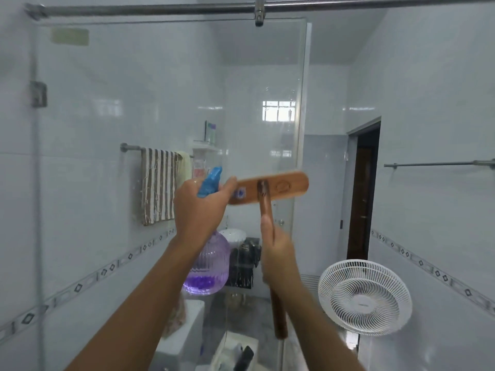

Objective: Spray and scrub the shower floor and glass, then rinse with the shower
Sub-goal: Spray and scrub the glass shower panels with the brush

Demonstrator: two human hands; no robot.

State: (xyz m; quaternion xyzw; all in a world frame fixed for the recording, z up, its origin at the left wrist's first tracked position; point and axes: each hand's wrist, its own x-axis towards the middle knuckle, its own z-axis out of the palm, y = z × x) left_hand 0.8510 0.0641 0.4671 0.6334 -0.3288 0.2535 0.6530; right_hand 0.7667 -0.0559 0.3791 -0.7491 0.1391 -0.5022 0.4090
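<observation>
At the centre of the frame the left hand (201, 207) grips the neck of the purple spray bottle (210, 263), fingers curled round it below the blue trigger head. Just to its right, the right hand (278, 253) is wrapped round the handle of the wooden scrub brush (270, 187), whose head lies crosswise with its back to the camera, facing the glass panel (160, 89). Behind the glass a striped towel (158, 186) hangs at centre left; a white fan (364, 298) stands at lower right.

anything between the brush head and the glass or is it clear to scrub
Nothing visible lies between the brush and the glass; its wooden back faces the camera. The left hand, gripping the spray bottle, overlaps the brush's left end and may crowd strokes that way.
</observation>
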